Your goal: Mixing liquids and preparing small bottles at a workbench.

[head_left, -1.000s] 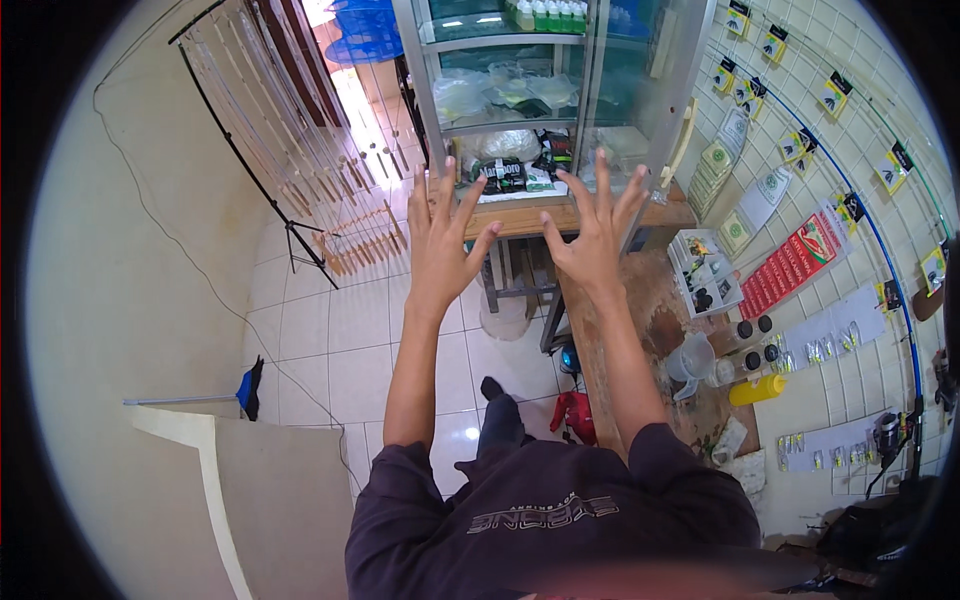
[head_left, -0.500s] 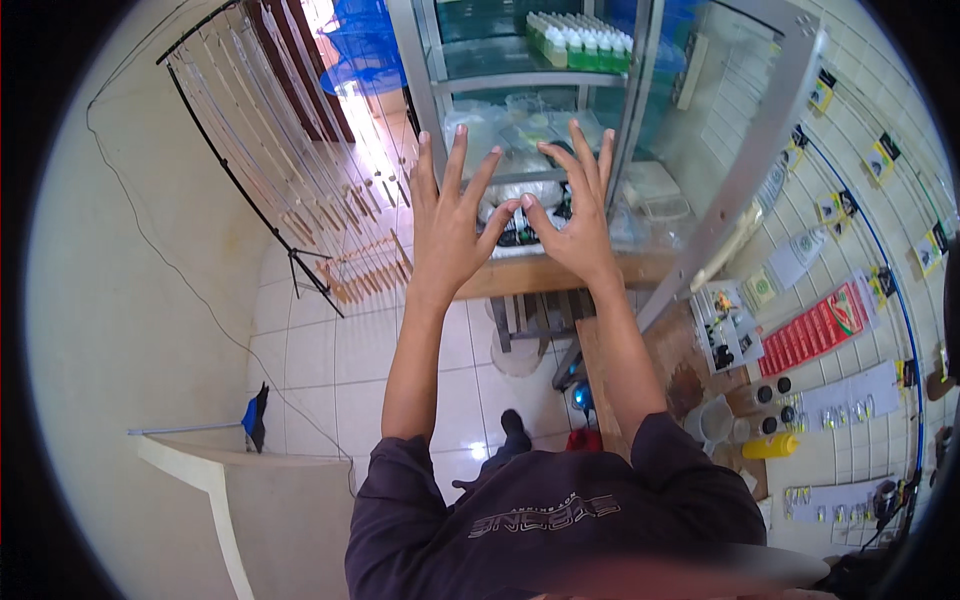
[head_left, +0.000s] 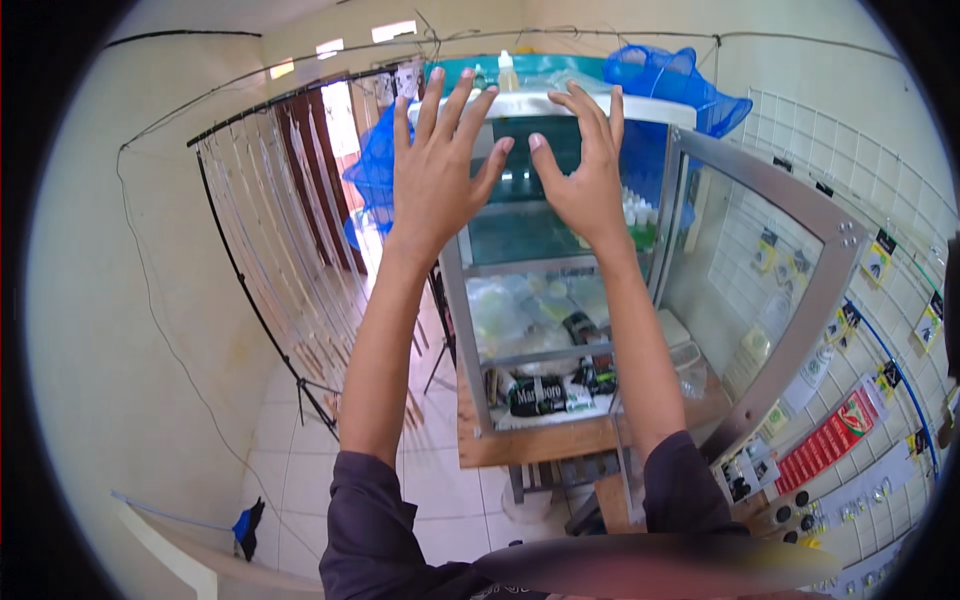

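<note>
before the upper front of the glass cabinet (head_left: 650,109), the person's left grip (head_left: 437,185) and right grip (head_left: 588,185) are spread and empty, the small white-capped bottle (head_left: 507,76) standing upright on its top, beyond the gap between them (the left looks nearer).

Head-worn fisheye view, forward and downward

You're in a small shop, apparently fishing tackle. Signs: glass display cabinet (head_left: 530,266); left of it, slender rods (head_left: 262,200) hanging from a rack (head_left: 240,268); right, carded packets (head_left: 877,255) on wire grid (head_left: 800,140).
</note>
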A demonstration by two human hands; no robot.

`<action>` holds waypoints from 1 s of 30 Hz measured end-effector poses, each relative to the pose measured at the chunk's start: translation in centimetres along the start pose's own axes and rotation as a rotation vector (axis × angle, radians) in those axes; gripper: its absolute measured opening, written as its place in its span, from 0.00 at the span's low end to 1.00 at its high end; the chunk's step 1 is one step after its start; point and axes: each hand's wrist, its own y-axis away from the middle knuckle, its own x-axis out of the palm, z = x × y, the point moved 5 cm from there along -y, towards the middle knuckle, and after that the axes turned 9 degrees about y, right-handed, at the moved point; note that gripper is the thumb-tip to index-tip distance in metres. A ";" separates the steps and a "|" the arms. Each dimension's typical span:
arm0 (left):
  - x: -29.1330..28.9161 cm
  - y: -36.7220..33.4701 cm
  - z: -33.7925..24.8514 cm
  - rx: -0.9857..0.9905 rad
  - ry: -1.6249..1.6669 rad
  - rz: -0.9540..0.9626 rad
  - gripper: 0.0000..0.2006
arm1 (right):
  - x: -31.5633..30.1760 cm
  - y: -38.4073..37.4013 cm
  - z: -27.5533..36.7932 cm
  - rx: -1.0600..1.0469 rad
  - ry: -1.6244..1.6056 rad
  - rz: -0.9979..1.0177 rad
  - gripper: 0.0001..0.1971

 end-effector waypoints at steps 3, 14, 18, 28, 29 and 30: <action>1.3 -2.8 2.6 0.021 -0.030 -0.022 0.21 | 1.4 -3.4 -1.6 0.016 0.026 0.016 0.20; 5.0 -6.3 6.8 -0.133 -0.040 0.351 0.31 | 6.5 -8.4 -5.5 0.273 0.227 0.393 0.22; 5.7 -6.4 7.0 -0.049 0.013 0.343 0.35 | 8.0 -8.6 -6.2 0.349 0.222 0.624 0.21; 5.6 -6.3 6.9 -0.040 0.028 0.367 0.37 | 8.0 -8.4 -5.7 0.283 0.262 0.600 0.18; 5.5 -6.3 6.8 -0.024 0.047 0.368 0.36 | 7.7 -8.5 -5.6 0.312 0.241 0.569 0.18; 5.3 -6.2 6.7 -0.009 0.066 0.370 0.35 | 7.4 -8.5 -5.5 0.341 0.220 0.539 0.18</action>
